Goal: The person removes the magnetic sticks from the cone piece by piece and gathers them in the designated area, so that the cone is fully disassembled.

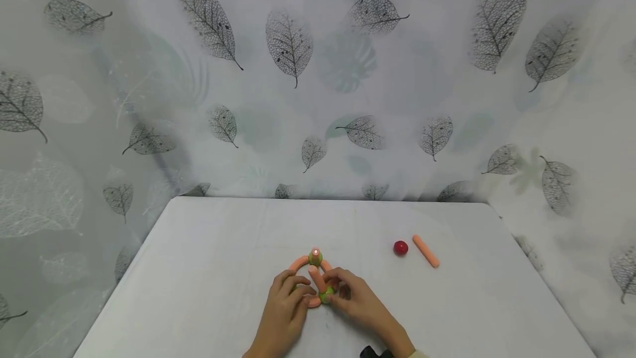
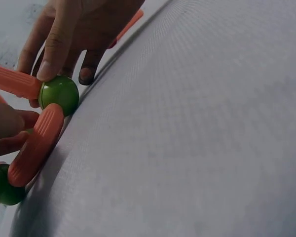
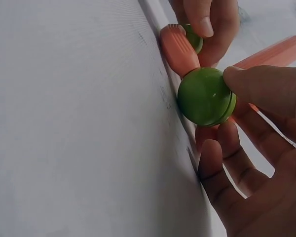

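A ring of curved orange rods [image 1: 298, 263] joined by green balls lies on the white table. My right hand [image 1: 360, 300] pinches the near-right green ball [image 3: 204, 96] between thumb and fingers. From that ball a straight orange rod [image 1: 317, 278] rises at a tilt. My left hand [image 1: 285, 305] curls over the left side of the ring and grips it at another green ball [image 2: 7, 185], partly hidden by the fingers. Between the two balls runs a short curved orange rod [image 2: 37, 145]. On the ring's far side, a green ball [image 1: 315, 260] bears an upright orange rod [image 1: 315, 251].
Right of the ring, a red ball [image 1: 400, 248] and a loose straight orange rod [image 1: 425, 251] lie on the white table [image 1: 223, 236]. Leaf-patterned cloth [image 1: 318, 98] hangs behind and along both sides.
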Demonstrator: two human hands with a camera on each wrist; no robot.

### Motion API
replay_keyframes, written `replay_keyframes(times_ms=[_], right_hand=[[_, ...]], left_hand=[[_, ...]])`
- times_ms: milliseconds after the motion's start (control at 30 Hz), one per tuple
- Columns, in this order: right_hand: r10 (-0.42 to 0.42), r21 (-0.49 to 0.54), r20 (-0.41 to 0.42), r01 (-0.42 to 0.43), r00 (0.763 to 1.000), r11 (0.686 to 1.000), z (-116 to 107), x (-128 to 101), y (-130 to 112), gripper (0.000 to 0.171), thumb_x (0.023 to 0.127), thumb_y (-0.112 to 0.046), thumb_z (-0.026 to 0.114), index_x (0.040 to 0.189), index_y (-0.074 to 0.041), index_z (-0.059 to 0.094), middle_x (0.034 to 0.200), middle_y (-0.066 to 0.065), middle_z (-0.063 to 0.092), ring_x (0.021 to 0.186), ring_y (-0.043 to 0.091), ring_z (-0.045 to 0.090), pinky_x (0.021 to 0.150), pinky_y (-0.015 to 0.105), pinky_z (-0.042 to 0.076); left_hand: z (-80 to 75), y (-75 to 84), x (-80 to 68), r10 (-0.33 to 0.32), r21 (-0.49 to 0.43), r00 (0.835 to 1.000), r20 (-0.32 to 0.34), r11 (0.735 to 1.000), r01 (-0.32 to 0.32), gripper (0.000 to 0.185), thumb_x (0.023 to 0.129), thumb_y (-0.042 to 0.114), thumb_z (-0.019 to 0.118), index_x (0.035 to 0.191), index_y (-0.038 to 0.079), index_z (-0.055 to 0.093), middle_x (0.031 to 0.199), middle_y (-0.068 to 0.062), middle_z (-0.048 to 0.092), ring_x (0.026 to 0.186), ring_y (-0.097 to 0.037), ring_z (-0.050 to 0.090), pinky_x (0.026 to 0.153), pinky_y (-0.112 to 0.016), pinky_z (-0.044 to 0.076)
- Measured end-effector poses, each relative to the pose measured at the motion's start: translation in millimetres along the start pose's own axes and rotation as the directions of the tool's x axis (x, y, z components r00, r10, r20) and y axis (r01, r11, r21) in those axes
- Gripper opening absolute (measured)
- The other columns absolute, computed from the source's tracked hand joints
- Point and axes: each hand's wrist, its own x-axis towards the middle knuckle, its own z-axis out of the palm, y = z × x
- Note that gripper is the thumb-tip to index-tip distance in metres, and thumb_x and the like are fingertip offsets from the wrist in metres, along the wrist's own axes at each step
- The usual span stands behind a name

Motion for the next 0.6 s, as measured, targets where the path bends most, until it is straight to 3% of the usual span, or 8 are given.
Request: replay_keyframes(times_ms=[233,467,600], right_hand=[[0.016,0.005,0.002,-0.016,1.000,1.000,2.5,1.0,-0.6,0.035,0.095,-0.020,0.076,0.127,-0.022,0.064,0.101,0.000,0.069,0.088,0.017,0.062,0.072,0.023,0.053],[-0.053,0.013,0.002,0.053,0.999,0.998,3.4,3.9,-1.8,0.030,0.097,-0.020,0.074,0.125,-0.024,0.066,0.102,-0.001,0.066,0.086,0.021,0.060,0.072,0.027,0.052],[-0.027,0.024,0.007,0.027,1.000,0.999,1.4,3.7,-2.4,0.029,0.097,-0.019,0.074,0.124,-0.025,0.066,0.105,-0.002,0.067,0.088,0.017,0.061,0.073,0.026,0.053]], left_hand=[[0.5,3.7,3.4,0.044,0.014,0.999,-0.032,0.999,-0.044,0.017,0.091,0.021,0.079,0.107,0.020,0.077,0.115,0.008,0.069,0.126,-0.034,0.056,0.104,-0.061,0.042],[4.1,9.8,7.6,-0.020,0.054,1.000,0.022,0.998,0.019,0.032,0.089,0.031,0.082,0.117,0.017,0.076,0.115,0.006,0.070,0.128,-0.036,0.058,0.106,-0.074,0.039],[7.9,13.0,9.8,-0.052,0.074,0.997,0.053,0.996,0.048,0.039,0.084,0.032,0.085,0.119,0.016,0.076,0.117,0.004,0.071,0.129,-0.035,0.056,0.107,-0.075,0.037]])
